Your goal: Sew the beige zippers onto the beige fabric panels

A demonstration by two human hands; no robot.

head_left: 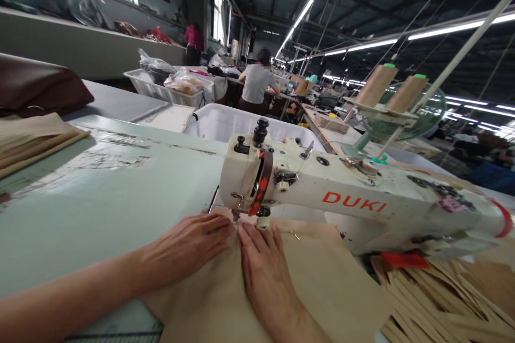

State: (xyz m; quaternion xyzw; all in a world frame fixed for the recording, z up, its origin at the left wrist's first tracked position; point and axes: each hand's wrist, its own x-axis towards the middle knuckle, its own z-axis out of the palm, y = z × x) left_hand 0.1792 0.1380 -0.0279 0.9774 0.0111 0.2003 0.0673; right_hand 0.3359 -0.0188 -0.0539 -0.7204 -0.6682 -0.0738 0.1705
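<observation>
A tan piece of fabric or leather (330, 278) lies under the head of a white sewing machine (306, 187) marked DUKI. My left hand (195, 241) rests on its left side, fingers stretched toward the needle area. On the other side of a fold, my right hand (265, 265) presses the piece down with its fingers laid flat and slightly apart. Both sets of fingertips are close to the presser foot (236, 216), whose lower end is partly hidden. A small gold zipper pull (295, 235) shows on the piece right of my right hand.
Cut tan strips (438, 300) are heaped at the right. Folded tan pieces (36, 136) and a brown bag-like item (40, 86) lie at the left. Behind the machine are a white bin (245, 120), thread cones (378, 86) and a fan (426, 110). A co-worker (256, 83) sits farther back.
</observation>
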